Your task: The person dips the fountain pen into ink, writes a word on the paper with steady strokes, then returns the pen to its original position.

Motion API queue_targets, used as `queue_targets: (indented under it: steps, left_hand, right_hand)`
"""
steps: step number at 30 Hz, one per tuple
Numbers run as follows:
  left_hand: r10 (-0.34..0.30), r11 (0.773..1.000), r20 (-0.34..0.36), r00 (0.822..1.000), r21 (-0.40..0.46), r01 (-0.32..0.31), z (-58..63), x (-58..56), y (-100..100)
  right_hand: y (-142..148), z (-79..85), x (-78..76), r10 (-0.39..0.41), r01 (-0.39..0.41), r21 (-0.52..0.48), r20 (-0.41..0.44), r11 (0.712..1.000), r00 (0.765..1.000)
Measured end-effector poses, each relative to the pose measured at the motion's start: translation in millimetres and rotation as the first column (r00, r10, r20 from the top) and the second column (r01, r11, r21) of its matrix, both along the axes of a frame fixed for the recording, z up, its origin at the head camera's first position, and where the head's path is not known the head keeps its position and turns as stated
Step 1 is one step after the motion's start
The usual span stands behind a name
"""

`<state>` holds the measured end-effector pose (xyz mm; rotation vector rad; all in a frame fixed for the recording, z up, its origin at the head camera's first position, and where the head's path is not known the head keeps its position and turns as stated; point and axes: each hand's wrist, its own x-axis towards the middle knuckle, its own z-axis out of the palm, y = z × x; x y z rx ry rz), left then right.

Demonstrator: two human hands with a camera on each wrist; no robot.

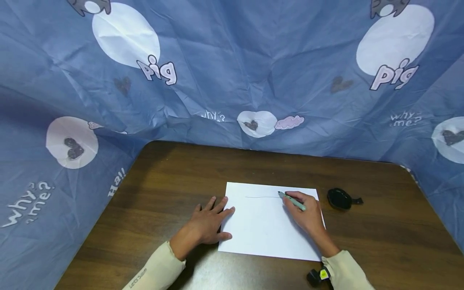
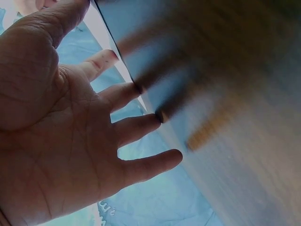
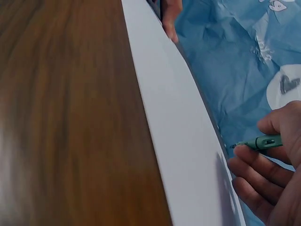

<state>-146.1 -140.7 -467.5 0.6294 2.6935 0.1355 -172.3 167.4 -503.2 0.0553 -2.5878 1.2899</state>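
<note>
A white sheet of paper [image 1: 266, 233] lies on the wooden table, with a thin dark line [image 1: 259, 197] across its upper part. My left hand [image 1: 208, 223] rests with fingers spread at the sheet's left edge, thumb and fingertips over the paper. In the left wrist view the palm of the left hand [image 2: 66, 127] shows with nothing in it. Between thumb and fingers, my right hand [image 1: 306, 211] pinches a green pen [image 1: 296, 202], its dark tip near the line's right end. The right wrist view shows the pen [image 3: 269, 142] held over the paper [image 3: 164, 94].
Right of the sheet sits a round black object [image 1: 339, 199] with a short tab. A small black device with a yellow patch [image 1: 324, 274] is at the right sleeve. Behind the brown table [image 1: 188, 173] hangs a blue printed cloth [image 1: 217, 80], which also covers both sides.
</note>
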Motion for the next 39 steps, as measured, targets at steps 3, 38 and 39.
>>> queue_targets:
  steps: [3, 38, 39]
  left_hand:
    - [0.001, 1.0, 0.005, 1.0, 0.004, -0.001, -0.1, 0.7, 1]
    - [-0.008, 1.0, -0.004, 1.0, 0.003, 0.008, 2.1, 2.1, 1]
    - [-0.009, 1.0, -0.007, 1.0, 0.003, 0.009, 2.2, 1.8, 1]
  right_hand:
    - [-8, -2.5, -1.8, 0.032, -0.032, -0.015, 0.024, 0.999, 0.999]
    - [-26, 0.4, -6.9, 0.018, -0.019, 0.036, 0.009, 0.999, 1.0]
    - [-26, 0.5, -7.1, 0.017, -0.017, 0.037, 0.006, 0.999, 1.0]
